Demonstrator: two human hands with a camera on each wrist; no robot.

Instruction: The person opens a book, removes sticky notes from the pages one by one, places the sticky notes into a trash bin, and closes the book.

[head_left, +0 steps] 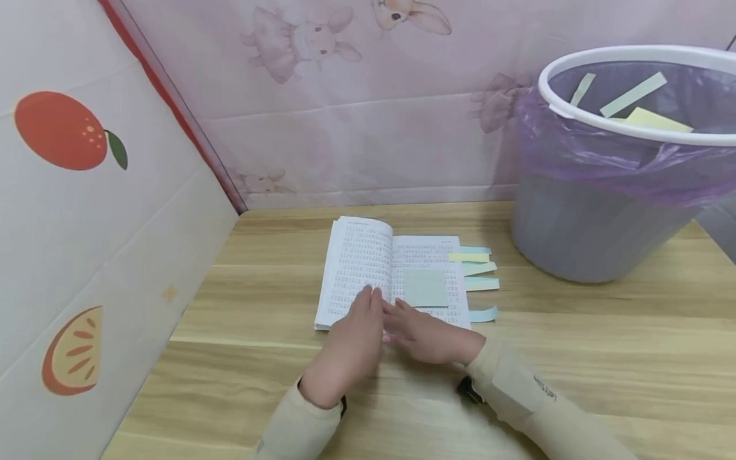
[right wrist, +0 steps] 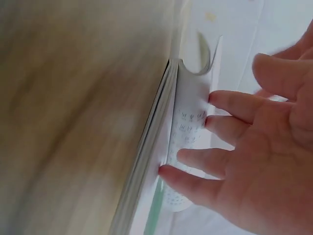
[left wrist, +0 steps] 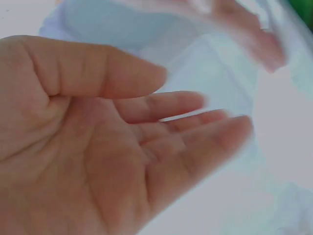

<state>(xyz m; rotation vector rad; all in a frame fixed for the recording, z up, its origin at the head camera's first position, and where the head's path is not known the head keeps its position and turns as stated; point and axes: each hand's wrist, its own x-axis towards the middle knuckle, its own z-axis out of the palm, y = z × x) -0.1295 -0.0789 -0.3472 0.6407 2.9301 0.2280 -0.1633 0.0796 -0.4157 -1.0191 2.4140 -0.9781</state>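
Standing well right of right hand: bin, likely lined for easy emptying. Book open under fingertips. Both it and left hand extended, grasping nothing, seemingly flattening book. Note beyond right fingertips; tabs farther right.

Head view bright; left-wrist view washed out, perhaps motion-blurred.
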